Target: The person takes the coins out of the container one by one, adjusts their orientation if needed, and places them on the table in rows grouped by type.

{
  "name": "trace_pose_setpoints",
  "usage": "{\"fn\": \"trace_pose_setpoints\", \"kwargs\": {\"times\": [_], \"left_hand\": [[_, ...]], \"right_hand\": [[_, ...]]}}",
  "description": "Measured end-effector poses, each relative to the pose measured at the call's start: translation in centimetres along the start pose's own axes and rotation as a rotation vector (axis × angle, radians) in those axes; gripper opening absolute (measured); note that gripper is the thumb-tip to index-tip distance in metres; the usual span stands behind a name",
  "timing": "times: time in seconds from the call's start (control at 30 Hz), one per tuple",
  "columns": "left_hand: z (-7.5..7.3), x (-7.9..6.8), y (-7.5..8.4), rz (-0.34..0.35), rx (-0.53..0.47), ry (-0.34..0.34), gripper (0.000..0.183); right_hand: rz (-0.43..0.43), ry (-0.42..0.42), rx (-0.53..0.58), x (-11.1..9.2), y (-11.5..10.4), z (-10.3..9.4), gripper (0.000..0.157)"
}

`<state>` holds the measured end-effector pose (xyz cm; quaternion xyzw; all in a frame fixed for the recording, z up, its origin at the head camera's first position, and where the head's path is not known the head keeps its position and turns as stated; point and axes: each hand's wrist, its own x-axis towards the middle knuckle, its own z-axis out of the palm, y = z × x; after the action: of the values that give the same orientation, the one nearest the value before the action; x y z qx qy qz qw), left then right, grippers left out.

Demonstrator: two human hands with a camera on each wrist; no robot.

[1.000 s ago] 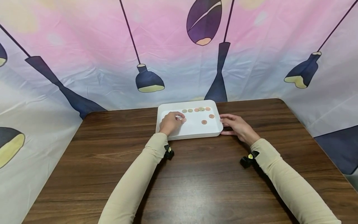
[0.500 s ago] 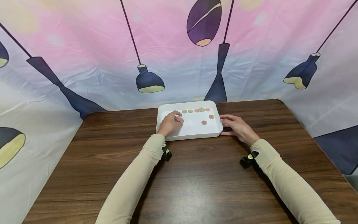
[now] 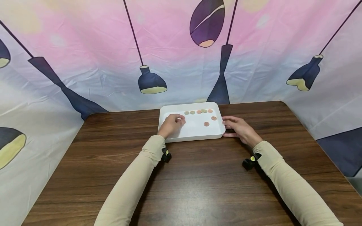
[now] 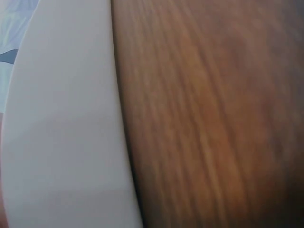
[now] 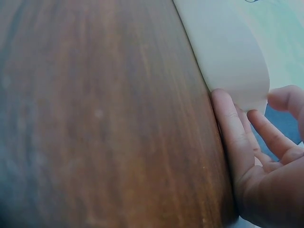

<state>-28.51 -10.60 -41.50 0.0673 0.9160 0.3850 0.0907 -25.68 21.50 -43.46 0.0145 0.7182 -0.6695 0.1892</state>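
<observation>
A shallow white tray [image 3: 195, 133] sits at the far side of the table with several copper and brassy coins in it. Inside its left part, my left hand [image 3: 171, 124] has curled fingers, with thumb and forefinger close together on a copper coin that they mostly hide. My right hand [image 3: 240, 127] is at the tray's right end, its extended fingers touching the outer wall. In the right wrist view, the thumb [image 5: 228, 118] lies low along the tray wall [image 5: 237, 66] and another fingertip is at the rim. The left wrist view shows mainly tray wall [image 4: 61, 118].
Along the tray's back wall lies a row of coins, including a brassy coin [image 3: 203, 111] that overlaps a copper one. Two copper coins lie apart nearer the right, one copper coin [image 3: 206, 124] foremost. The wooden table [image 3: 192, 182] ends at a printed cloth [image 3: 181, 62].
My left hand has drawn slightly left and toward me, and the copper coin at its fingertips has shifted left with it, now mostly hidden. My right hand and the tray have stayed put.
</observation>
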Motion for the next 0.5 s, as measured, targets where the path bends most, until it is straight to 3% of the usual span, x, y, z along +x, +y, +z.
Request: {"fn": "trace_pose_setpoints", "kwargs": {"times": [0.27,0.5], "left_hand": [[-1.7,-1.5,0.0,0.111,-0.041,-0.025,0.034],[-3.8,-3.9,0.4,0.115,-0.068,-0.034,0.035]], "right_hand": [[0.005,-0.007,0.004,-0.1,-0.1,0.1,0.058],[-0.008,-0.009,-0.006,-0.2,-0.1,0.0,0.058]]}}
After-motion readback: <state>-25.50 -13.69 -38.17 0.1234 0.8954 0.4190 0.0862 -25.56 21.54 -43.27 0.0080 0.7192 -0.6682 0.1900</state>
